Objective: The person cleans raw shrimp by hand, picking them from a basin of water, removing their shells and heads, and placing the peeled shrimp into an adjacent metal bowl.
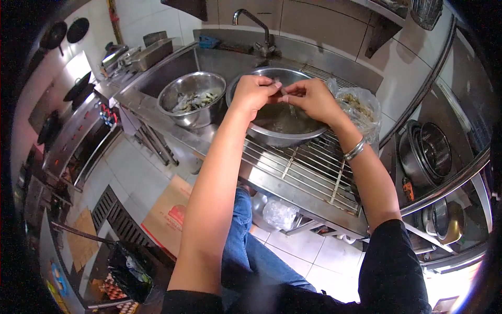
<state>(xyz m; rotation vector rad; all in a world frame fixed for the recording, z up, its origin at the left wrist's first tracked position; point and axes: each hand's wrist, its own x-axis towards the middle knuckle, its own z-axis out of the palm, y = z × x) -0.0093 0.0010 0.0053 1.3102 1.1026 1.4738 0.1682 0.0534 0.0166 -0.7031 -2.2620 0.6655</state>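
Note:
Both hands meet above a wide steel basin [282, 139] of murky water. Between my left hand [253, 95] and my right hand [315, 100] is a small greyish piece that looks like a shrimp [284, 93]. The fingertips of each hand pinch it, partly covering it. To the left of the basin stands a smaller steel bowl [197, 119] with a pile of grey-white and dark pieces [193, 101], apparently shrimp too. A clear plastic bag [366, 111] with yellowish-brown contents lies to the right, beyond my right wrist.
The basin rests on a metal rack [308, 166] beside a steel sink [172, 68] with a tap [253, 23]. Pots [426, 152] fill shelving at the right. Below lie a cardboard sheet [167, 214] and a plastic bag [281, 213]. A stove [73, 125] stands left.

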